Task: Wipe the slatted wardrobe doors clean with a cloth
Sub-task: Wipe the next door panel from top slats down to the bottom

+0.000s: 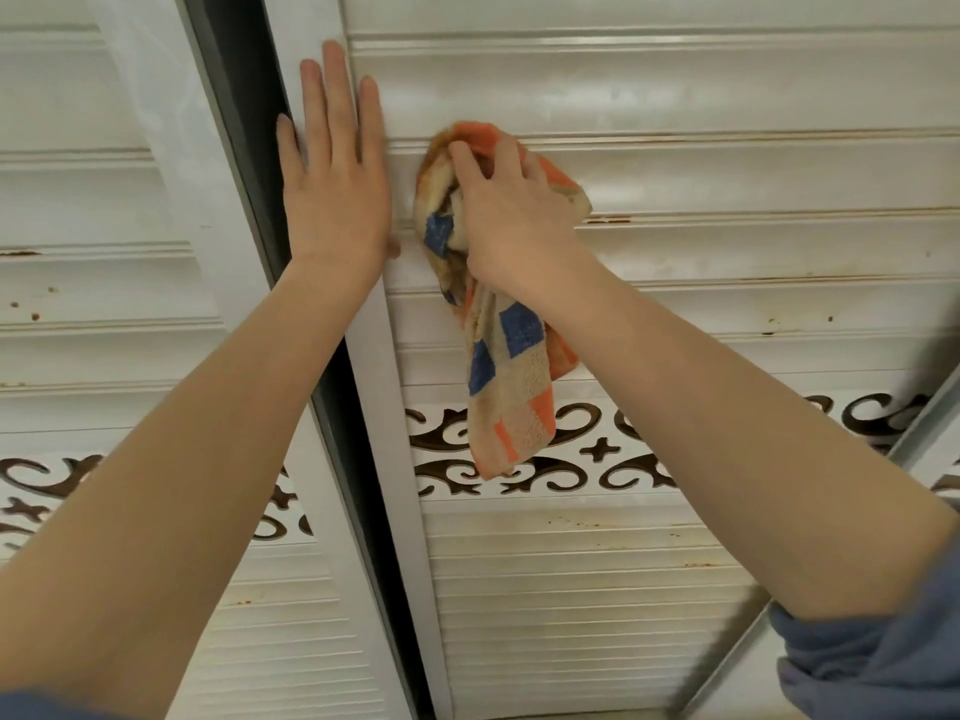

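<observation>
Now: right hand grips bunched cloth against a door slat, at 3 o'clock of left hand, which lies flat, fingers straight, on the stile. Cloth judged soft, light, limp; tail hangs toward 6 o'clock. Best held by the wad.

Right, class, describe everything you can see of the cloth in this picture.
The cloth looks like fluffy terry, beige with blue and orange squares, brownish in its folds. Its upper part is bunched under the right hand, which grips it against the slats of the right-hand door. Its loose tail hangs down over the dark scrollwork band. The left hand lies flat on the frame beside it.
</observation>
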